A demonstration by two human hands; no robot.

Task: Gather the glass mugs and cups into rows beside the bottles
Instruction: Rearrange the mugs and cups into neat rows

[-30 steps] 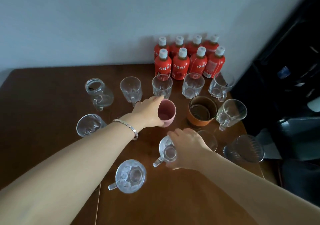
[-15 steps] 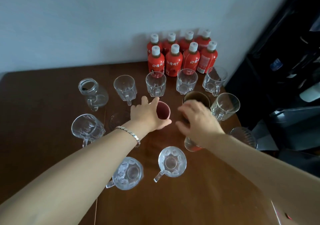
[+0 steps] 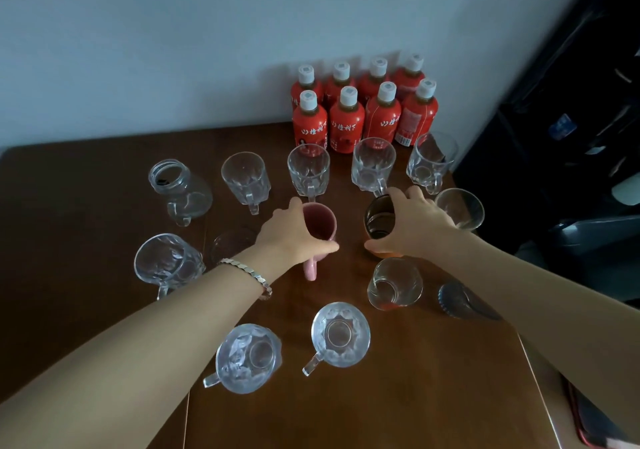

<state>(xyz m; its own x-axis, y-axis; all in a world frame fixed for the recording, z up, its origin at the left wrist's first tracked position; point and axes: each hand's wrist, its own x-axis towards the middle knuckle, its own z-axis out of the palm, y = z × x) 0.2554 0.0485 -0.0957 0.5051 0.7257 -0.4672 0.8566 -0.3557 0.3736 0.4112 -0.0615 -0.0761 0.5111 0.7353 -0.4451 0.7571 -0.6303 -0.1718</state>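
Head view: a dark wooden table (image 3: 86, 206) stands against a pale wall (image 3: 173, 50), with dark furniture (image 3: 571, 102) at its right. Red bottles (image 3: 346, 123) cluster at the far edge, a row of glass mugs (image 3: 308, 171) just before them and others scattered nearer. The left hand (image 3: 291, 234) grasps a pink mug (image 3: 320, 220); the right hand (image 3: 415, 223) clasps a brown cup (image 3: 379, 218) beside it

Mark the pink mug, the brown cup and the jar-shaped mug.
pink mug (image 3: 320, 221): head view, inner wall.
brown cup (image 3: 378, 220): head view, inner wall.
jar-shaped mug (image 3: 194, 195): head view, glass side.
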